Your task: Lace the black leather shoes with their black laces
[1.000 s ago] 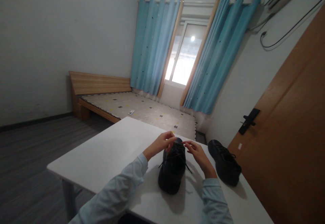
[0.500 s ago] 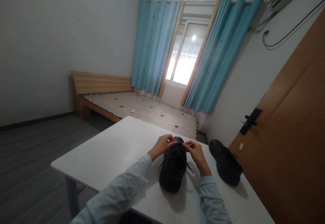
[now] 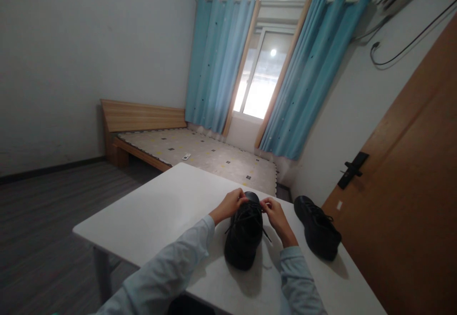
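Observation:
A black lace-up shoe (image 3: pixel 243 246) rests on the white table in front of me, its rounded heel end towards me. My left hand (image 3: pixel 233 203) is at the far left side of the laced part, thumb and fingers pinched together on the shoelace (image 3: pixel 250 214). On the opposite side, my right hand (image 3: pixel 273 210) also has its fingertips closed on the lace. Two loose lace ends hang out at either side of the shoe. To the right lies a second black shoe (image 3: pixel 317 231), laced and touched by neither hand.
The white table (image 3: pixel 143 215) has its far edge near a bed (image 3: pixel 214 157), where a small white remote (image 3: pixel 186 157) lies. A wooden door (image 3: pixel 403 200) with a black handle (image 3: pixel 352 169) stands at the right. Blue curtains (image 3: pixel 221 67) flank the window.
My right hand has shifted slightly to the right, away from the middle of the shoe. My left hand has barely moved, and both shoes stay in place.

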A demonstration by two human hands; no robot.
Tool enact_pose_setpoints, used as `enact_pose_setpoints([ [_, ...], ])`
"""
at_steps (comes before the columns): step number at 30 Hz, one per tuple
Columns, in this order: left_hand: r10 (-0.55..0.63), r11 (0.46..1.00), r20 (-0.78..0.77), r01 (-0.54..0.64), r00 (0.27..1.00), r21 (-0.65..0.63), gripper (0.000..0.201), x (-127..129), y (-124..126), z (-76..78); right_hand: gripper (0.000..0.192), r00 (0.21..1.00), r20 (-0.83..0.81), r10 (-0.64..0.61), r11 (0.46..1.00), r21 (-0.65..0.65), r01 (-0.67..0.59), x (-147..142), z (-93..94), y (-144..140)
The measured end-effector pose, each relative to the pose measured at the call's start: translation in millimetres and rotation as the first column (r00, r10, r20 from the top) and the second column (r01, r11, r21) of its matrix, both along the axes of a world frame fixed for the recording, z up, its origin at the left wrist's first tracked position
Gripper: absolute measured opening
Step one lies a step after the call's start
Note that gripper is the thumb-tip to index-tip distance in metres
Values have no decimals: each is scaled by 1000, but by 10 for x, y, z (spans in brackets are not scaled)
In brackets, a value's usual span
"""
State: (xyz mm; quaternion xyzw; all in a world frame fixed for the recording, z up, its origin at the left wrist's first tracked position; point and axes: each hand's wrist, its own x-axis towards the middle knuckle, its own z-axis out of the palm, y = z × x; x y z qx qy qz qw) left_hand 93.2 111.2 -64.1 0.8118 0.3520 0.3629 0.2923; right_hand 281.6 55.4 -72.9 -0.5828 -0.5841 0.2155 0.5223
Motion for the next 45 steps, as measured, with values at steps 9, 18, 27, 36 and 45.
enact_pose_setpoints([
  [9,53,998,-34,-55,998,-34,15,-7,38,-65,40,999,-29,-28,1000,-14,28,51,-48,21],
  [18,58,998,-47,-58,997,-2,12,-19,51,-84,39,1000,-16,-2,998,-59,1,87,-72,4],
  [27,10,995,131,-23,991,99,12,-73,-19,69,38,999,-37,-2,1000,-23,1,-16,132,-73],
  [36,-67,992,98,56,993,115,19,-63,-40,88,41,998,-40,53,998,-43,-55,-69,176,-105],
  [45,-83,996,94,80,992,43,14,-26,-48,73,40,997,-18,73,994,-78,-74,-129,182,-116],
])
